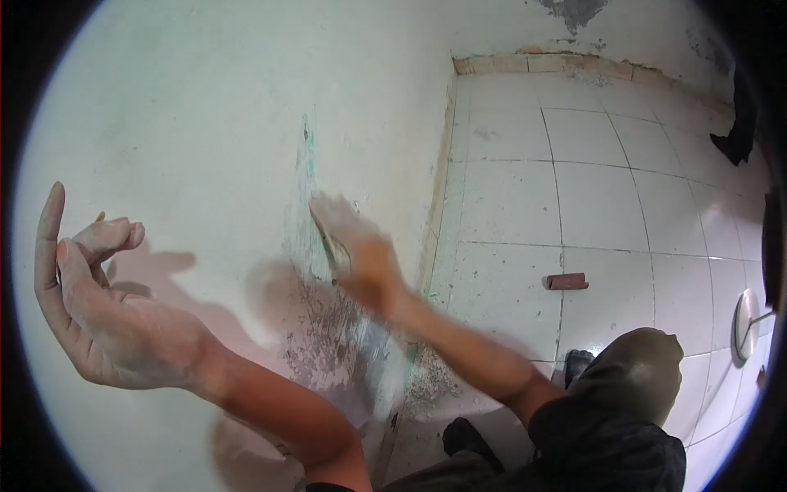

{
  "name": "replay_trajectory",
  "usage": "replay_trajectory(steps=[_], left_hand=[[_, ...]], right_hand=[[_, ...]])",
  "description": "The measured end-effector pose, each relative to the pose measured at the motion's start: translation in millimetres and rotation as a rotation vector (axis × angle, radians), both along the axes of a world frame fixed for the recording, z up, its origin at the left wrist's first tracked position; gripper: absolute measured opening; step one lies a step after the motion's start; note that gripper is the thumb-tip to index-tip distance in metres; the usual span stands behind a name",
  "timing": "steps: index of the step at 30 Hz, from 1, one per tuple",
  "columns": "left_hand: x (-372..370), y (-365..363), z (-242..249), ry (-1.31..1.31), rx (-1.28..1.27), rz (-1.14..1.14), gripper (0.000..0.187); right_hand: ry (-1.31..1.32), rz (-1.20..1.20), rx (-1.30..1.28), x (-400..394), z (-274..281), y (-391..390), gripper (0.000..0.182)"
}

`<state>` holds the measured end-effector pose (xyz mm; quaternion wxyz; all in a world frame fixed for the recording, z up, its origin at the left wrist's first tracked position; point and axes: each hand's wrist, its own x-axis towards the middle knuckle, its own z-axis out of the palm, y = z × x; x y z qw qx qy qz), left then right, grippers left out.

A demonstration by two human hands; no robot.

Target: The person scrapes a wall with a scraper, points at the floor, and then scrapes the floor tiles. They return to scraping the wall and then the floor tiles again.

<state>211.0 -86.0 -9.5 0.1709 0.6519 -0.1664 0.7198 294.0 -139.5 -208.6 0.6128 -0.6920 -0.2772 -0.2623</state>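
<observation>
My right hand (365, 254), smeared by motion, presses against the pale wall (205, 107). Under its fingers shows the thin brownish edge of what looks like a piece of sandpaper (325, 234); most of it is hidden by the hand. Around it is a scuffed patch (324, 328) with grey, bare areas and streaks of green paint. My left hand (123, 320), dusty and pale, is raised at the left in front of the wall. One of its fingers points up while others bend, apart, and I see nothing held in it.
A reddish-brown roll (567, 281), like rolled sandpaper, lies on the white floor tiles (607, 205). Crumbs of debris (434, 377) gather at the wall's foot. My knee (639, 369) is at the lower right, near a round white metal base (746, 324). A dark foot (732, 148) shows at the far right.
</observation>
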Motion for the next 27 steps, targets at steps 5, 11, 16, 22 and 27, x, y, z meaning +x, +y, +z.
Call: replay_trajectory(steps=[5,11,16,22,27], left_hand=[[-5.3,1.5,4.2,-0.007,-0.057,0.031,0.027],[-15.7,12.3,8.3,-0.038,-0.018,-0.037,0.027],[-15.0,7.0,11.7,-0.085,-0.086,-0.041,0.025],[-16.6,5.1,12.7,-0.076,-0.148,-0.036,0.025],[-20.8,13.4,15.6,-0.074,-0.081,-0.005,0.027]], right_hand=[[0.015,-0.118,-0.015,39.7,17.2,2.4,0.071],[0.045,-0.094,0.000,80.2,40.6,-15.6,0.065],[0.054,-0.160,-0.285,-34.0,-16.1,6.5,0.071],[-0.008,-0.267,-0.168,55.5,44.2,-9.8,0.067],[-0.089,-0.059,0.014,39.6,25.7,-17.5,0.061]])
